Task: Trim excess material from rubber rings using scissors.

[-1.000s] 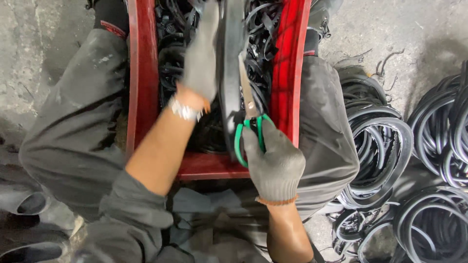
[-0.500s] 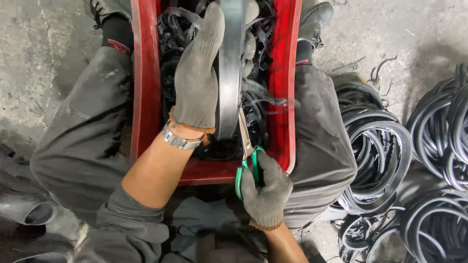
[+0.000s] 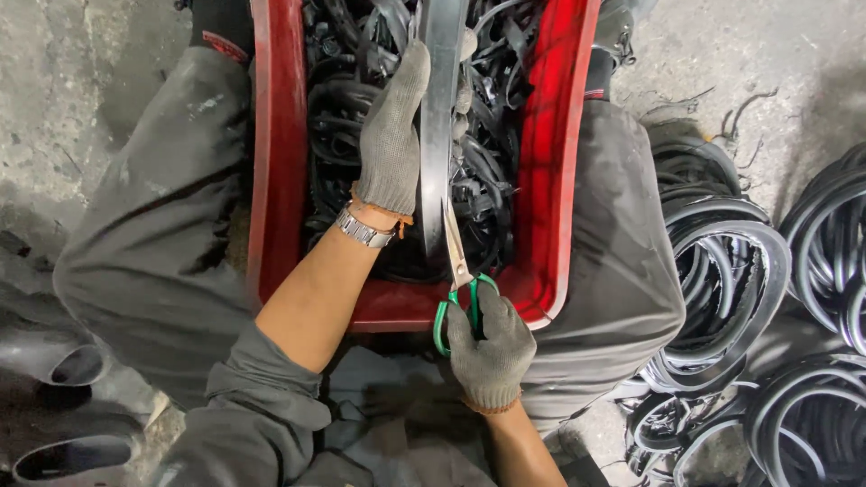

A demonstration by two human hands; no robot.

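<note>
A: What's in the hands?

B: Left hand [image 3: 392, 135], grey knit glove, fingers wrapped shut around a flat black rubber strip [image 3: 439, 108]. Strip runs lengthwise over the red crate [image 3: 271, 180] and looks held taut, probably so it doesn't flop under the blades.

A: Right?

B: Right hand [image 3: 490, 347], same glove, fingers closed through the loops of green-handled scissors [image 3: 458, 280]. Blades point away from the body and lie against the strip's near end, just below the left hand. Can't tell if the blades are apart or together; strip edge hides them.

A: Crate position?

B: Wedged between the person's knees, dark trousers pressed on both sides. Keeps it steady and right under the cut, I'd say. It's full of black rubber offcuts [image 3: 352, 99].

A: Anything around?

B: Black rubber rings [image 3: 722, 271] piled on the concrete floor [image 3: 54, 90] at the person's right, within reach. Metal wristwatch [image 3: 363, 229] on the left wrist, sleeve pushed up.
</note>
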